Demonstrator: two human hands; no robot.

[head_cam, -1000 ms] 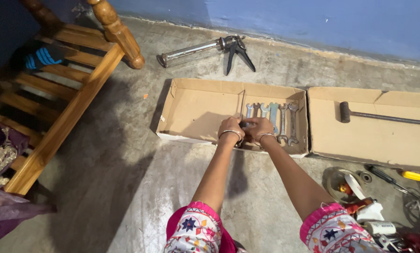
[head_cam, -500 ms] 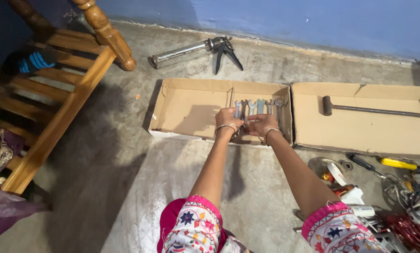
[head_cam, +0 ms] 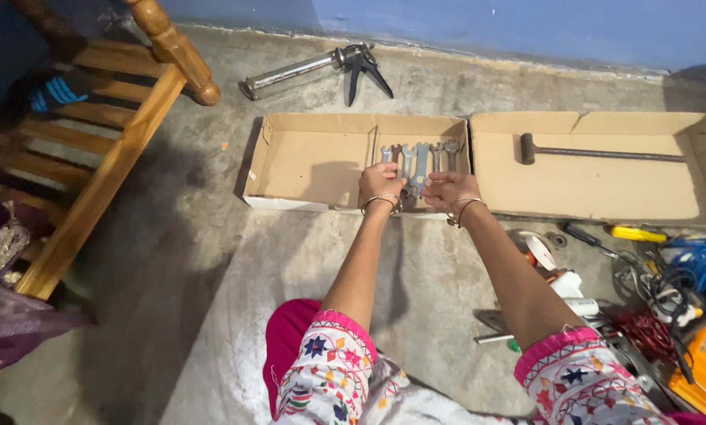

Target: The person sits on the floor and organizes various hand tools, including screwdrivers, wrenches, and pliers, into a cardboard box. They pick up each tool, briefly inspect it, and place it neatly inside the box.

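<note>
Arranging wrenches (head_cam: 416, 164) with both hands (head_cam: 381, 182)

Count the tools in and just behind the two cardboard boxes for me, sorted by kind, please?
Wrenches: 5, in the left box by both hands
Hammer: 1, in the right box
Caulking gun: 1, behind the boxes
Total: 7

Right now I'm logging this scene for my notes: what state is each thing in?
left hand: on the spanners
right hand: open, palm up, beside them
spanners: side by side in left box
left box: open
hammer: flat in right box
right box: open
caulking gun: lying by wall
</note>
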